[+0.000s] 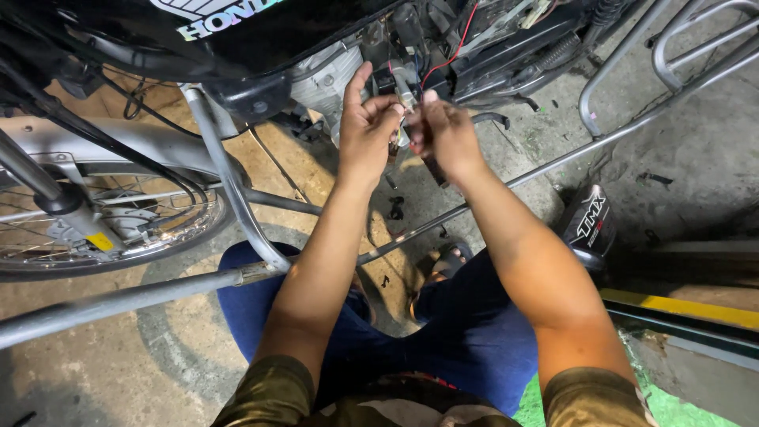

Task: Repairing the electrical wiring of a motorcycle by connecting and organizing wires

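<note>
A small pale plug (405, 99), with thin wires running off it, sat pinched between both hands right up against the motorbike's engine (328, 79), just under the black tank (237, 35). Its long axis stood roughly upright, tilted a little toward the bike, so the top end pointed into the tangle of wires (447, 55) above, a red one among them. The left hand (365, 126) held it from the left with thumb and forefinger closed narrow on it, the other fingers raised and loose. The right hand (447, 130) came in from the other side, fingertips bunched tight on the same piece, so the two hands touched around it and neither was clearly nearer. I could not tell whether the plug was already seated in anything. Below the forearms the person sat low in blue trousers (474, 332), feet on the stained concrete floor (182, 348). A grey metal bar (118, 300) crossed in front of the knees, the spoked front wheel (103, 229) stood off to the left, and a dark oil bottle (589, 225) stood upright well to the right, its cap hidden, contents not visible.
</note>
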